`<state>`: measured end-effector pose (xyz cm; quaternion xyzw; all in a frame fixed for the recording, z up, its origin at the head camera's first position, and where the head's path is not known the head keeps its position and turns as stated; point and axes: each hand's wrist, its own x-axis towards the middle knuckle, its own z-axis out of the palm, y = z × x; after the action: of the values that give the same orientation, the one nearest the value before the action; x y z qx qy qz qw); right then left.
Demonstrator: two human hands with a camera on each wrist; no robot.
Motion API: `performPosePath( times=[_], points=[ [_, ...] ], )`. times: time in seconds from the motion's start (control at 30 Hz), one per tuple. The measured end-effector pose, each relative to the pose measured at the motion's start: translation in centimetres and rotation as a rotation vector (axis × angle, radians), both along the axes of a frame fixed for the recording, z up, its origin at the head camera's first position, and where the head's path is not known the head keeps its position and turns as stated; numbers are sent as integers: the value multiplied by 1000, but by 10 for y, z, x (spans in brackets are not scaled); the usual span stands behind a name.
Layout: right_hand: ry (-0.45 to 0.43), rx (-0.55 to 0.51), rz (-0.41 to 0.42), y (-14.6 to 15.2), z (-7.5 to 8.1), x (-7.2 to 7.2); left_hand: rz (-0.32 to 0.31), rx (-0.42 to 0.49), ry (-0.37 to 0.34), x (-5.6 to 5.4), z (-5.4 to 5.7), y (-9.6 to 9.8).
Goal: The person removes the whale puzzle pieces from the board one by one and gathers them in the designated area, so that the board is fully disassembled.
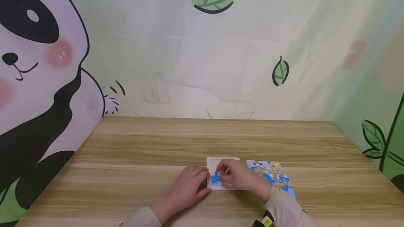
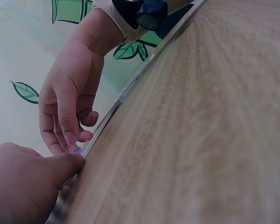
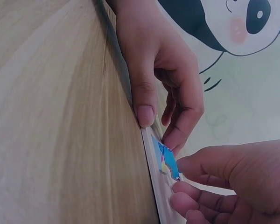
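A small pale puzzle tray (image 1: 223,158) lies on the table, with blue jigsaw pieces (image 1: 215,179) in its front left corner. My left hand (image 1: 189,188) holds that corner, fingers along the left side and thumb at the front edge. Over the tray, the curled right hand (image 1: 236,174) has thumb and forefinger together at the right side of the blue pieces. In the right wrist view these fingertips pinch the edge of a puzzle piece (image 3: 170,161); they partly hide it. The left wrist view shows only a sliver of blue beneath the right fingers.
To the right of the tray lies a loose group of jigsaw pieces (image 1: 268,176), partly hidden by the right forearm. The wooden table (image 1: 142,143) reaches back to a wall covering (image 1: 151,45) printed with a panda and leaves.
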<state>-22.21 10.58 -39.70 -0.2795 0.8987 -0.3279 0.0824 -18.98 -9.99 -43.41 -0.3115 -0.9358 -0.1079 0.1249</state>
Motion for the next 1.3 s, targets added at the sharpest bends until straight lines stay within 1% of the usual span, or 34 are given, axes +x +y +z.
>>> performPosePath(
  times=[0.27, 0.43, 0.53, 0.8, 1.07, 1.2, 1.3],
  points=[
    [-9, -32, -8, 1, 0, 1, -5, -8, -2, 0, 0, 0],
    [17, -59, -13, 0, 0, -1, -5, -7, -21, -1, 2, 1],
    [24, -76, -15, 0, 0, -1, -10, -3, -16, -1, 2, 0],
    [-30, -120, -18, 1, 2, -1, -8, -1, -14, 0, 2, 0],
    [-101, -161, -16, 6, 3, -3, -11, -4, 9, 0, 0, 0],
    [-127, -186, -9, 8, 6, -3, -12, -4, 19, 0, -1, 0],
    [-132, -199, 3, 10, 9, -2, -9, -5, 11, 0, -1, 0]
  ],
)
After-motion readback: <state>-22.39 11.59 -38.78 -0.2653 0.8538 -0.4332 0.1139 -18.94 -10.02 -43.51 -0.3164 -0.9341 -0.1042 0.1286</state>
